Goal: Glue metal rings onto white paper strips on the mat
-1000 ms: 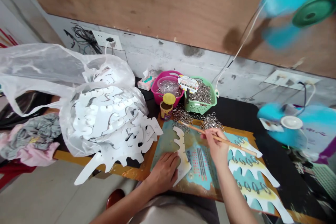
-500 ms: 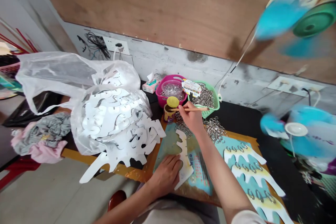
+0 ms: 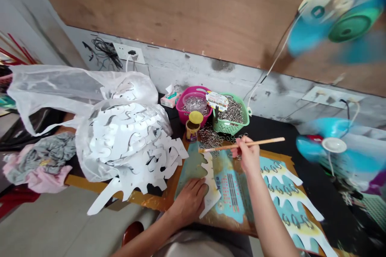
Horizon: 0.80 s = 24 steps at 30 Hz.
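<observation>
My left hand point(image 3: 189, 197) lies flat on a white scalloped card strip point(image 3: 210, 186), pressing it onto a teal printed board point(image 3: 232, 192). My right hand point(image 3: 249, 155) grips a thin wooden stick point(image 3: 244, 145), whose far end reaches left over the top of the strip. Just above that hand lies a loose heap of small metal rings point(image 3: 209, 136). To the lower right, further white card strips point(image 3: 289, 192) carry rows of rings. Whether a ring sits on the stick's tip is too small to tell.
A green basket point(image 3: 230, 116) and a pink basket point(image 3: 188, 106) hold rings behind a yellow-lidded can point(image 3: 193, 125). A plastic bag of white cutouts point(image 3: 120, 136) sits left, beside crumpled cloth point(image 3: 42, 164). Blue fans point(image 3: 334, 144) stand right and overhead point(image 3: 337, 20).
My right hand has moved back down and to the right from near the can, with the stick now lying almost level. My left hand stays on the strip.
</observation>
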Available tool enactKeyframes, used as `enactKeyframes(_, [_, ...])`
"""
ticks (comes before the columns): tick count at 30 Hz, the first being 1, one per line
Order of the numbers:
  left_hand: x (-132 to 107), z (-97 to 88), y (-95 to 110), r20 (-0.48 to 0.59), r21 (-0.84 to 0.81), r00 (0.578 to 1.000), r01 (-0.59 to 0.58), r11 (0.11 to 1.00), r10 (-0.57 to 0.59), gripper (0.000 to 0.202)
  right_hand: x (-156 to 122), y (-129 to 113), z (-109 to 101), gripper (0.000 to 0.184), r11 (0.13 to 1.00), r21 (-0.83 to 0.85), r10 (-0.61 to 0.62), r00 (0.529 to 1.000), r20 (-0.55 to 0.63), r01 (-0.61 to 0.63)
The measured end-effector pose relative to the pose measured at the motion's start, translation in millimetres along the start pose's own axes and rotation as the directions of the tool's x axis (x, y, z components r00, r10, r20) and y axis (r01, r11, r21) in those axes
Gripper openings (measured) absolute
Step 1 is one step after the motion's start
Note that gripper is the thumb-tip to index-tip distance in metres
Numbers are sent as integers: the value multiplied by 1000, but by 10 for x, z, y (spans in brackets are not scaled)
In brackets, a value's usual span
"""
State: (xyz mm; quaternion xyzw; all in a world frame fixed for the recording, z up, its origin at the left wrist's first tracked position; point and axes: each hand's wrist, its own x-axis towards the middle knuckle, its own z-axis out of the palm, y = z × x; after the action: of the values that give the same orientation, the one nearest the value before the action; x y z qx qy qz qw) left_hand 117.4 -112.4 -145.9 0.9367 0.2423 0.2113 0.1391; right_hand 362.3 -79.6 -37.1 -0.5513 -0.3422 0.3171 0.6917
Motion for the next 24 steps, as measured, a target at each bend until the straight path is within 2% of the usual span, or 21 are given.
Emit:
enactKeyframes(3, [1,9,-4,-14,3,1000,-12,1000,12,41,-206,81,-333,43,999,-4,44,998,38,-44])
enactKeyframes(6, [0,21,-3,-19,7,1000,-16,1000,16,40,-412,148,-602,37,991,-136,33,994,101,-19])
enactKeyframes(8, [1,23,-3,-11,1,1000,-10,1000,10,39,-507,190,-694,34,973,-229,41,990,135,-10])
enactKeyframes(12, [11,14,-5,-4,-8,1000,-1,1000,1,38,-561,274,-688,35,949,-315,41,988,151,9])
enactKeyframes(18, [12,19,-10,-13,-1,1000,-5,1000,5,38,-517,395,-589,31,916,-386,-75,991,115,114])
enactKeyframes(24, [8,-7,-14,-2,-24,1000,-6,1000,6,41,-492,408,-481,31,855,-475,-138,975,175,206])
